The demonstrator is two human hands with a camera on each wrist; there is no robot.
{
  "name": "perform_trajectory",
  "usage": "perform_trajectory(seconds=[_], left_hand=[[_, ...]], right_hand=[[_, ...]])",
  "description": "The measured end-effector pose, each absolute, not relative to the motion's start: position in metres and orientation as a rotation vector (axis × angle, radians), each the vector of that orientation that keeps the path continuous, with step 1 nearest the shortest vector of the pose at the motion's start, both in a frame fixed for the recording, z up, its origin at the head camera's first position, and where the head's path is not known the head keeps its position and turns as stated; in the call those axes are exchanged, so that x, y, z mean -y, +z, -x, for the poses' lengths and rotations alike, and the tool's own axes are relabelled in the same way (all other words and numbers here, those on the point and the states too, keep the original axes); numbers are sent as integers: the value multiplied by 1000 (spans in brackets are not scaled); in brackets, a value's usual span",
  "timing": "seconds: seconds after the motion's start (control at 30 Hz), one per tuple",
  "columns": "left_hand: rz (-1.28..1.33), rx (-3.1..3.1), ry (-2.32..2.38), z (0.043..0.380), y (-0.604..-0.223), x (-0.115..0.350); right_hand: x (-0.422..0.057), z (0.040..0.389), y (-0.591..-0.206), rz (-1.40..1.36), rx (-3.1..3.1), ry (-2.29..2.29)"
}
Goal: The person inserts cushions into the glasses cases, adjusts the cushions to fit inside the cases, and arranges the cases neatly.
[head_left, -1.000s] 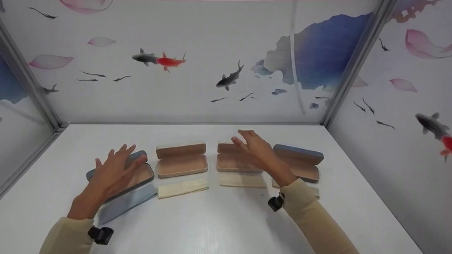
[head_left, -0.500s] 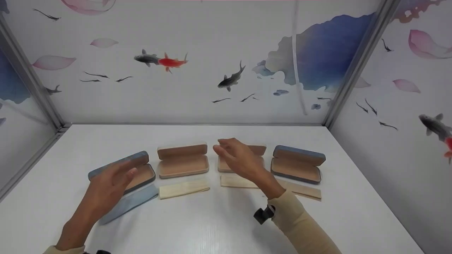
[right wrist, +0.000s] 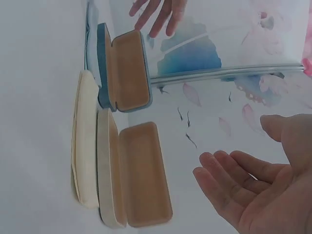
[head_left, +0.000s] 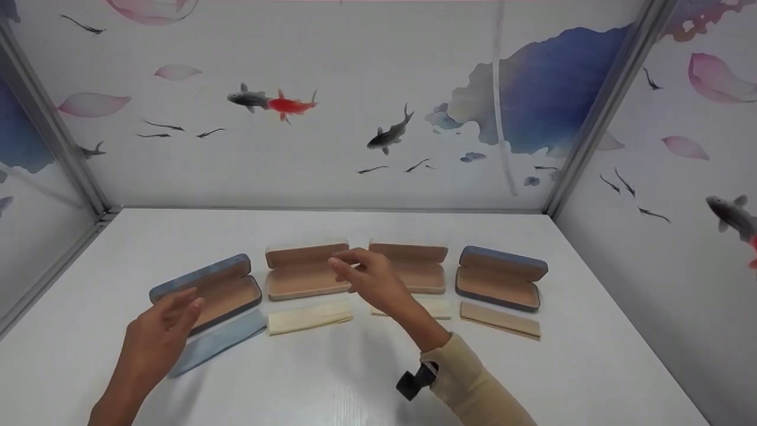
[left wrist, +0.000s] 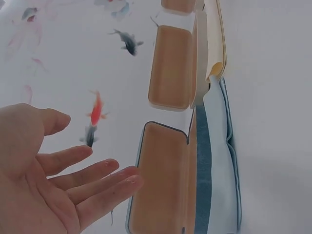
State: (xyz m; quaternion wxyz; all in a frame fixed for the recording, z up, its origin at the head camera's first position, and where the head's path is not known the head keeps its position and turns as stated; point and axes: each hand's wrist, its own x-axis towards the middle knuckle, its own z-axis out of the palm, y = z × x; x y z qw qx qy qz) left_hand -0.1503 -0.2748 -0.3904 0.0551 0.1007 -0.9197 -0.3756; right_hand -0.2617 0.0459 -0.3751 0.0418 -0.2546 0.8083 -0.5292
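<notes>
Several glasses cases with tan linings stand in a row with their lids raised. My left hand (head_left: 155,337) hovers over the front of the blue glasses case (head_left: 233,294) at the left, fingers loosely bent and holding nothing. A folded blue cloth (head_left: 222,343) lies in front of that case. My right hand (head_left: 374,283), also holding nothing, is above the gap between the two cream cases, the left cream case (head_left: 301,283) and the right cream case (head_left: 423,278). In the right wrist view its fingers (right wrist: 229,178) are spread loosely, apart from the cases.
Cream cloths lie before the cream cases: one at left (head_left: 310,318), one at right (head_left: 434,309) partly behind my right wrist. A dark blue case (head_left: 500,287) with a beige cloth (head_left: 500,320) is at the right. Printed wall panels (head_left: 331,177) edge the white table (head_left: 331,378).
My right hand has moved left and nearer, away from the right cream case. My left hand has drawn back toward me from the blue case. The cases and cloths stay put.
</notes>
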Motion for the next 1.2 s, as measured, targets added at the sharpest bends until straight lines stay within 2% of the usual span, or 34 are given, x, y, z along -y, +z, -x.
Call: perform_trajectory(seconds=[0.27,0.87,1.2], left_hand=[[-512,2689,-1280,144,-403,284],[-1056,2444,-1635,150,-441,329],[-1118,2416,-1747,152,-458,340]], right_hand=[[-17,256,-385,667,-2277,-1738],[58,256,-419,479,-2124,-1677],[83,252,-428,298,-2188,-1651]])
